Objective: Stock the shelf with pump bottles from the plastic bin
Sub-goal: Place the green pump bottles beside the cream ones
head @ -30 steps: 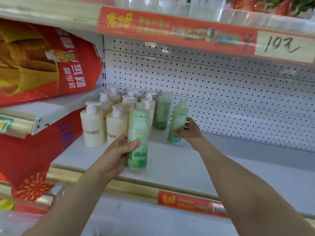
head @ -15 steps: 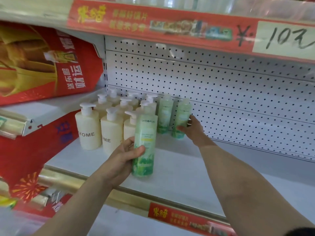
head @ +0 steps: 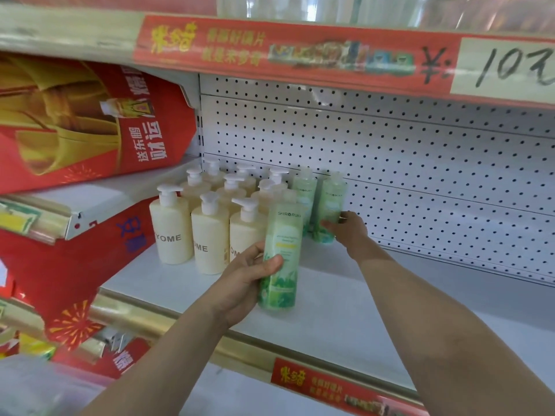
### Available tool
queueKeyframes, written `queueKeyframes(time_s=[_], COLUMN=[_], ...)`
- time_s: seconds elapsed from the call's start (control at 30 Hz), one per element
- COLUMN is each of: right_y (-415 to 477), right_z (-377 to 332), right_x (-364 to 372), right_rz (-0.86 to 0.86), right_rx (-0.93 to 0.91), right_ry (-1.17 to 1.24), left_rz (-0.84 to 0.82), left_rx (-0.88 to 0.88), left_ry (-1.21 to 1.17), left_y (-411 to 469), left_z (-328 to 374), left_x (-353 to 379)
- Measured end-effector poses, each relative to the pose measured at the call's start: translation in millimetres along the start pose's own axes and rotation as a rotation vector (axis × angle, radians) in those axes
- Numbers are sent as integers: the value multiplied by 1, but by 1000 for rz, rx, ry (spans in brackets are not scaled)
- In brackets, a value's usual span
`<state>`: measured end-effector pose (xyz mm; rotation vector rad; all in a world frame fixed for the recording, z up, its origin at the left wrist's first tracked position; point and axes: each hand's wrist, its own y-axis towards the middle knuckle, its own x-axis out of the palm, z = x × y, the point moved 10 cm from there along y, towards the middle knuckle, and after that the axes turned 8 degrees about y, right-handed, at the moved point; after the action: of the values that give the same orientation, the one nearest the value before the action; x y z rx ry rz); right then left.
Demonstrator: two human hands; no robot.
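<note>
Mid-placement step here, by the look of it. A green bottle (head: pixel 280 253) is gripped round its lower half by the left hand (head: pixel 246 277), with the thumb across the front. It's held upright over the front part of the shelf (head: pixel 375 298), just right of the cream pump bottles (head: pixel 210 232). Whether its base is actually touching the board can't be told from this angle.

Further back, a second green bottle (head: pixel 330 202) is clasped low down by the right hand (head: pixel 348 232), thumb in front and fingers tucked behind, close to the pegboard back panel (head: pixel 405 163). A third green bottle (head: pixel 304 190) is stood just beside it on the left, next to the cream ones.

Judging from that, the back one is being lined up, and the left-hand one is probably meant to be set in front of that green pair. It'd need to be slid back and a touch right, held upright, and let go only once it's flat on the board. It's tall and narrow, so it could easily be tipped. The cream pump heads are also near enough to be clipped.

A red price strip (head: pixel 285 52) is fixed to the shelf above, and a red printed pack (head: pixel 90 115) is leaned on the neighbouring shelf to the left. The plastic bin isn't seen in this view.
</note>
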<state>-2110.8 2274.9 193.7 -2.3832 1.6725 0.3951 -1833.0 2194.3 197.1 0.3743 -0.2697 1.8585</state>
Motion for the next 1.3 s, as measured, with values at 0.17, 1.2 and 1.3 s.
queueKeyframes(time_s=[0.17, 1.2, 1.3], right_y=[-40, -67, -60], right_z=[-31, -99, -87], right_x=[-14, 15, 27], right_rz=[-63, -347, -339], right_rx=[1, -135, -132], right_ry=[389, 402, 323], left_rz=[-1, 537, 529], left_rx=[1, 445, 410], left_ry=[11, 1149, 1140], left_y=[10, 37, 37], left_z=[4, 116, 115], left_x=[20, -38, -40])
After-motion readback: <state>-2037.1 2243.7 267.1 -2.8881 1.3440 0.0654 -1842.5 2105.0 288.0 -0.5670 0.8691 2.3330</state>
